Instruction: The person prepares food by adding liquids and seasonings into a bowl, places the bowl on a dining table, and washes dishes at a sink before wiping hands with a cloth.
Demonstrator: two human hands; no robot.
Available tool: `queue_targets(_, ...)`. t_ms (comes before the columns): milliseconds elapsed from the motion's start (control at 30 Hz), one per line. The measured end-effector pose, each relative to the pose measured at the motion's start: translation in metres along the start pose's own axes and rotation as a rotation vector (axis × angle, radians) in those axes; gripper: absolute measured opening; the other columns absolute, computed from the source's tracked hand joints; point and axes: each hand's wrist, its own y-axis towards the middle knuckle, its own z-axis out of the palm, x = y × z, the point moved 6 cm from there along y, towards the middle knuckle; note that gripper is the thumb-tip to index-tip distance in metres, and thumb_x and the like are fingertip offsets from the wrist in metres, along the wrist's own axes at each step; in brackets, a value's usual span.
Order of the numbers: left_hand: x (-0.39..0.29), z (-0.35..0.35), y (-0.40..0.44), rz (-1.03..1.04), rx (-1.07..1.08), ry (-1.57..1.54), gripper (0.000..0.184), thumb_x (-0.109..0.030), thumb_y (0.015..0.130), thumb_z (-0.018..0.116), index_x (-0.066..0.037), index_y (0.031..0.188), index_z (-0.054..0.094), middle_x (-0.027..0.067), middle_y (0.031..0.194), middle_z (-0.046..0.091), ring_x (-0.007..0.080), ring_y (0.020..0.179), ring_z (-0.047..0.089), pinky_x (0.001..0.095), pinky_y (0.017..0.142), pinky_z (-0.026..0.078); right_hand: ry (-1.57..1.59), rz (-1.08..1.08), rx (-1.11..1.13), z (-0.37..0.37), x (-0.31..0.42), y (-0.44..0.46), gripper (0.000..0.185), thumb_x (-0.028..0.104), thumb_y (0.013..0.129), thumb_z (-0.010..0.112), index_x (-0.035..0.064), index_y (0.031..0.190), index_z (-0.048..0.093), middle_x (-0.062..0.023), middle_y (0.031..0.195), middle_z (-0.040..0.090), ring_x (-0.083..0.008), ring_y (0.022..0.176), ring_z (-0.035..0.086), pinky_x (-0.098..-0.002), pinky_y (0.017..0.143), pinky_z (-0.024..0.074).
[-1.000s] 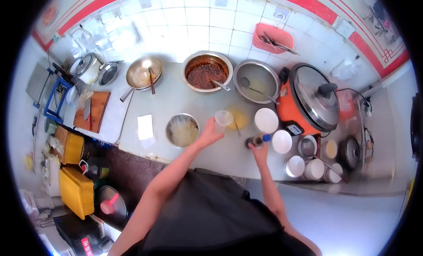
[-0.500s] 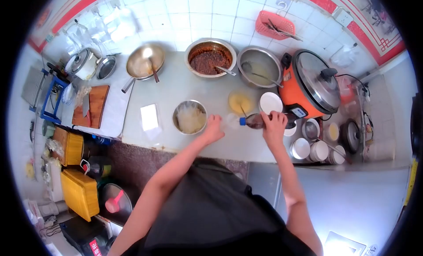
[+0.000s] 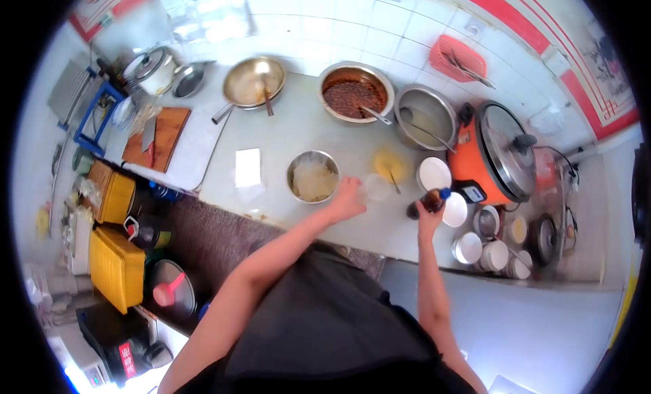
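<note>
My left hand (image 3: 348, 200) is closed on a clear plastic cup (image 3: 376, 187), just right of a steel bowl (image 3: 312, 177) with pale, translucent contents. Farther right, my right hand (image 3: 430, 215) grips a dark bottle (image 3: 437, 199) with a blue cap, held near upright. The bottle is beside two white bowls (image 3: 434, 173). Between and beyond my hands sits a container of yellow liquid (image 3: 389, 165) with a spoon in it. The level inside the cup cannot be made out.
Behind stand a pan (image 3: 254, 81), a basin of dark red sauce (image 3: 354, 95), a steel basin (image 3: 426, 116) with a ladle and an orange cooker (image 3: 472, 160). Several bowls (image 3: 467, 247) line the front right. A knife lies on a cutting board (image 3: 169, 138) at left.
The bottle was tipped toward the cup half a second ago; now it is near upright and away from the cup. My left hand keeps hold of the cup. The camera view has shifted.
</note>
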Motion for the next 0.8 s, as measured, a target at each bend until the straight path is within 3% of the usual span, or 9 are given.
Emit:
queue_targets(67, -0.005, -0.004, -0.003, -0.007, -0.016, -0.026, 0.062, -0.012, 0.065, 0.069, 0.003, 0.117, 0.037, 0.022, 0.114, 0.039, 0.0376, 0.111, 0.041, 0.0426, 0.098, 0.036, 0.207, -0.016, -0.201, 0.001, -0.034, -0.006, 0.066, 0.01, 0.069, 0.079, -0.0029, 0.123, 0.044, -0.0123, 0.117, 0.053, -0.0216, 0.104, 0.053, -0.0351, 0.091, 0.0441)
queue_targets(133, -0.01, -0.009, -0.006, 0.006, -0.051, -0.11, 0.061, -0.009, 0.062, 0.068, 0.002, 0.113, 0.037, 0.0227, 0.113, 0.037, 0.0386, 0.11, 0.04, 0.0429, 0.095, 0.038, 0.318, -0.033, -0.137, 0.007, -0.046, -0.022, 0.066, 0.012, 0.07, 0.079, -0.0012, 0.125, 0.044, -0.0089, 0.109, 0.056, -0.0195, 0.101, 0.055, -0.0317, 0.092, 0.0433)
queue_targets(200, -0.011, -0.014, -0.01, 0.004, -0.093, -0.12, 0.061, -0.008, 0.062, 0.069, 0.002, 0.113, 0.037, 0.0226, 0.113, 0.037, 0.0387, 0.109, 0.041, 0.0427, 0.094, 0.038, 0.118, 0.347, -0.322, 0.001, -0.079, -0.059, 0.059, 0.01, 0.073, 0.077, -0.0021, 0.122, 0.047, -0.0106, 0.107, 0.057, -0.0174, 0.096, 0.057, -0.0302, 0.088, 0.0455)
queue_targets(267, -0.012, -0.019, -0.008, 0.003, -0.141, -0.144, 0.061, -0.008, 0.062, 0.069, 0.002, 0.113, 0.037, 0.0224, 0.112, 0.037, 0.0388, 0.108, 0.041, 0.0426, 0.094, 0.038, 0.075, 0.342, 0.189, 0.027, -0.064, -0.087, 0.052, 0.01, 0.073, 0.077, -0.0005, 0.118, 0.051, -0.0105, 0.111, 0.056, -0.0156, 0.091, 0.057, -0.0289, 0.08, 0.0481)
queue_targets(367, -0.009, -0.019, -0.02, -0.012, -0.196, -0.076, 0.067, -0.013, 0.065, 0.073, 0.004, 0.117, 0.034, 0.023, 0.114, 0.036, 0.0384, 0.11, 0.039, 0.0428, 0.095, 0.036, 0.076, 0.156, 0.387, 0.077, 0.079, -0.105, 0.044, 0.011, 0.075, 0.074, 0.0014, 0.113, 0.054, -0.0086, 0.098, 0.061, -0.0119, 0.079, 0.057, -0.0256, 0.071, 0.0479)
queue_targets(433, -0.015, -0.024, -0.02, 0.054, -0.361, -0.031, 0.065, -0.006, 0.059, 0.074, 0.002, 0.113, 0.037, 0.0222, 0.111, 0.036, 0.0399, 0.108, 0.039, 0.044, 0.093, 0.037, 0.043, -0.037, 0.416, 0.097, 0.142, -0.094, 0.03, 0.01, 0.08, 0.068, 0.0019, 0.107, 0.057, -0.0077, 0.083, 0.062, -0.0122, 0.069, 0.058, -0.0265, 0.064, 0.0477)
queue_targets(567, -0.027, -0.041, -0.023, 0.052, -0.388, -0.056, 0.07, -0.006, 0.059, 0.075, 0.002, 0.116, 0.036, 0.0228, 0.114, 0.035, 0.04, 0.109, 0.039, 0.0436, 0.093, 0.038, 0.131, 0.021, 0.404, 0.118, 0.142, -0.066, 0.013, 0.008, 0.085, 0.061, 0.0005, 0.096, 0.058, -0.0068, 0.069, 0.06, -0.0131, 0.064, 0.058, -0.0279, 0.061, 0.0468)
queue_targets(667, -0.01, -0.06, -0.023, 0.064, -0.383, 0.015, 0.069, -0.011, 0.066, 0.075, 0.001, 0.123, 0.037, 0.0211, 0.122, 0.037, 0.0378, 0.117, 0.039, 0.0428, 0.099, 0.035, 0.111, -0.11, 0.409, 0.123, 0.156, -0.05, 0.007, 0.006, 0.088, 0.056, -0.001, 0.088, 0.058, -0.0083, 0.068, 0.061, -0.0152, 0.063, 0.06, -0.0298, 0.06, 0.0466)
queue_targets(800, 0.032, -0.097, 0.004, 0.107, -0.324, 0.373, 0.044, -0.011, 0.076, 0.065, -0.004, 0.117, 0.05, 0.0164, 0.119, 0.047, 0.034, 0.116, 0.044, 0.0456, 0.1, 0.034, 0.064, -0.204, 0.396, 0.138, 0.144, -0.02, 0.006, 0.005, 0.087, 0.053, 0.0002, 0.087, 0.056, -0.0111, 0.071, 0.063, -0.0196, 0.065, 0.063, -0.0317, 0.063, 0.0476)
